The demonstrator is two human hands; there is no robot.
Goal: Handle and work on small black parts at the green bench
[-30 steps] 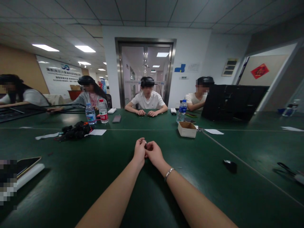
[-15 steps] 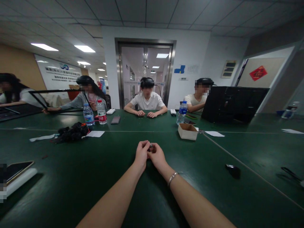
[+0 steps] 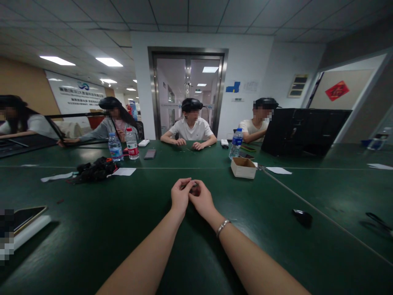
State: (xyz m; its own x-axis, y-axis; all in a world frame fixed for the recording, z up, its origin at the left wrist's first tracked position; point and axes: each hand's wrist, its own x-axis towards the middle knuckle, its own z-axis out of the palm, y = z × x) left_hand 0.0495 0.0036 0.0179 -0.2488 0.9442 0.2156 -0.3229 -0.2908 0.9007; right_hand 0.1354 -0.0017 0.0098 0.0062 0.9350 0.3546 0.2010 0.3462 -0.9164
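My left hand (image 3: 180, 196) and my right hand (image 3: 201, 199) meet over the dark green table (image 3: 129, 229), fingers curled toward each other. Between the fingertips sits a small dark object (image 3: 193, 188), too small to name. Both hands pinch it together. A silver bracelet (image 3: 222, 227) circles my right wrist. Both forearms stretch out from the bottom of the picture.
A small open cardboard box (image 3: 243, 167) stands ahead to the right. A small black item (image 3: 302, 216) lies at right. Black gear (image 3: 93, 169), two water bottles (image 3: 116, 146) and a phone (image 3: 150, 153) lie at left. Several people sit along the far side; a dark screen (image 3: 302, 131) stands at right.
My hands stay together at the same spot. The fingers have shifted slightly around the small object, and the view has tilted a little.
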